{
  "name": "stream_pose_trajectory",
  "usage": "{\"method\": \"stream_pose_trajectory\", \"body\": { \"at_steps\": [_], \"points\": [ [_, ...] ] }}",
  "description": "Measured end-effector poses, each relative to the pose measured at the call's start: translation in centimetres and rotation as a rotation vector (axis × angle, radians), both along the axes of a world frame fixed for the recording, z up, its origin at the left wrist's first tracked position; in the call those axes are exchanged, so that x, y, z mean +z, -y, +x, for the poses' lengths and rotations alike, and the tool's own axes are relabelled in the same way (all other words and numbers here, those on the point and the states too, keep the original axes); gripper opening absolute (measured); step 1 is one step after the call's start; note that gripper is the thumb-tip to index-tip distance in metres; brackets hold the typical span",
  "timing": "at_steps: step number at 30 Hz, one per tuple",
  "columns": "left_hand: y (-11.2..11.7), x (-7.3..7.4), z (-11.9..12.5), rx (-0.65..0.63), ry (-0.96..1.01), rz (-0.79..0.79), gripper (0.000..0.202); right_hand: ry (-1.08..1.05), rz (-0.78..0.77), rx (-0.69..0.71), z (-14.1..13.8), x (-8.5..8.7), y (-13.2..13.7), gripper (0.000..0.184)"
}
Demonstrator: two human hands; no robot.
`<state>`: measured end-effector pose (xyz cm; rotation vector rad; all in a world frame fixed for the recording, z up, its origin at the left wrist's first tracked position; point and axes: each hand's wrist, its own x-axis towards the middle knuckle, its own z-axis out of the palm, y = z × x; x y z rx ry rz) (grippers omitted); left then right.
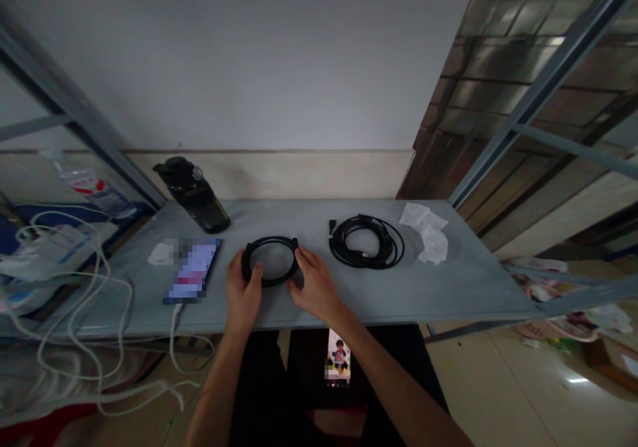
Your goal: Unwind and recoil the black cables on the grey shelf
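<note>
Now clasping the coiled black cable (272, 240) with left hand (242, 295) and right hand (314, 287) curled round it; probably needs loops kept together

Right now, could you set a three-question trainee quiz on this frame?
1. True or false: the left hand and the right hand both hold the left coil.
2. What lies just right of the right coil? A mug; B tissue; C scissors.
3. How many black cable coils are in view?
Key: 1 true; 2 B; 3 two.
</note>
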<state>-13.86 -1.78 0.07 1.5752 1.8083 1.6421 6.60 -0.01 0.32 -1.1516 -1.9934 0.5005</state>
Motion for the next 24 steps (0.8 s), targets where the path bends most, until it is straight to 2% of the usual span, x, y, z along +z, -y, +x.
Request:
{"method": "stream_pose_trajectory", "body": {
  "at_steps": [3, 5, 9, 11, 16, 19, 22, 24],
  "points": [
    [0.4, 1.1, 1.0, 0.050, -0.124, 0.042, 0.069, -0.014, -0.001, -0.021, -0.1, -0.1, 0.0, 0.076],
    [0.7, 1.7, 1.7, 0.012, -0.230, 0.085, 0.068, -0.024, -0.008, -0.027, -0.1, -0.2, 0.0, 0.074],
    [1.1, 2.2, 3.0, -0.202, -0.489, 0.127, 0.029, -0.029, 0.001, -0.022, 0.0, -0.3, -0.1, 0.076],
    [1.2, 2.2, 3.5, -0.271, -0.556, 0.112, 0.018, -0.032, 0.013, -0.016, 0.1, -0.5, -0.2, 0.078],
    [1.2, 2.3, 3.7, -0.399, -0.430, 0.023, 0.022, -0.075, -0.012, -0.030, -0.1, -0.9, -0.5, 0.080],
    [1.1, 2.5, 3.4, -0.421, -0.381, 0.010, 0.022, -0.046, 0.026, 0.033, 0.9, -0.2, -0.3, 0.078],
    [1.0, 2.5, 3.3, -0.422, -0.362, 0.004, 0.022, 0.068, 0.156, 0.063, 4.2, 1.2, 0.1, 0.071],
    [0.9, 2.3, 3.2, -0.423, -0.354, 0.002, 0.023, 0.151, 0.214, -0.005, 7.5, 1.9, 0.1, 0.064]
  ]
}}
